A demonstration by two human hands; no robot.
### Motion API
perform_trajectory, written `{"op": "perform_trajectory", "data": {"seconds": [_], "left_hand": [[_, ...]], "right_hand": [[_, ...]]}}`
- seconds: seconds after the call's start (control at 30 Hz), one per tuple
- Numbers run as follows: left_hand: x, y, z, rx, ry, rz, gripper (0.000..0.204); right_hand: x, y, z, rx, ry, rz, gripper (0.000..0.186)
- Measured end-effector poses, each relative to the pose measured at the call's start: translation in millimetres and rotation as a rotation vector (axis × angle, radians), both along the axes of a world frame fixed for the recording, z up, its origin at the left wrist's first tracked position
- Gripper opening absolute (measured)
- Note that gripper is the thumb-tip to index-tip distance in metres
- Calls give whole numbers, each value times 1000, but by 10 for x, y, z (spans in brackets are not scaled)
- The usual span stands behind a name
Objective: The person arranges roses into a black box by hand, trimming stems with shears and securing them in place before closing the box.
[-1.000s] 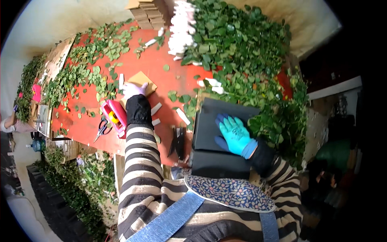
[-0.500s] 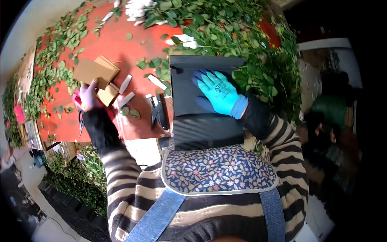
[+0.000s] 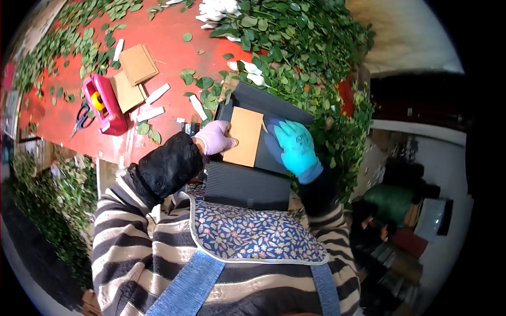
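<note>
The left hand (image 3: 216, 138) has brought gripped cardboard (image 3: 245, 138) over the black box (image 3: 247, 184); right hand (image 3: 298, 147) open.

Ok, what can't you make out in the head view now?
All in the head view:
Black board beneath the card: hidden by the card.
Left hand, its palm: hidden by the hand's own back.
Right hand, its palm: hidden likewise.
Leaf pile, far end: cut off by the top edge.

The cardboard piece (image 3: 245, 138) lies over the sheet (image 3: 247, 185), right of tape dispenser (image 3: 114, 115) and scissors (image 3: 80, 123).
</note>
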State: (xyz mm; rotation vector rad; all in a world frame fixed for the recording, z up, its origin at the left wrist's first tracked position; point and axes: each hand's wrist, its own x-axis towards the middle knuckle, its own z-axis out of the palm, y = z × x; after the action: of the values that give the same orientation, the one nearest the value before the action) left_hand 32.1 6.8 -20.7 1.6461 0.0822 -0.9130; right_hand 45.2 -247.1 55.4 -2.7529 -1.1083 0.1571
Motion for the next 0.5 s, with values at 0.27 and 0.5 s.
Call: {"op": "perform_trajectory", "data": {"seconds": [0.27, 0.5], "left_hand": [[135, -17, 0, 127, -160, -140, 32], [184, 7, 141, 356, -362, -268, 38]], "right_hand": [[-160, 421, -33, -89, 153, 38, 81], [-143, 457, -33, -129, 129, 33, 85]]}}
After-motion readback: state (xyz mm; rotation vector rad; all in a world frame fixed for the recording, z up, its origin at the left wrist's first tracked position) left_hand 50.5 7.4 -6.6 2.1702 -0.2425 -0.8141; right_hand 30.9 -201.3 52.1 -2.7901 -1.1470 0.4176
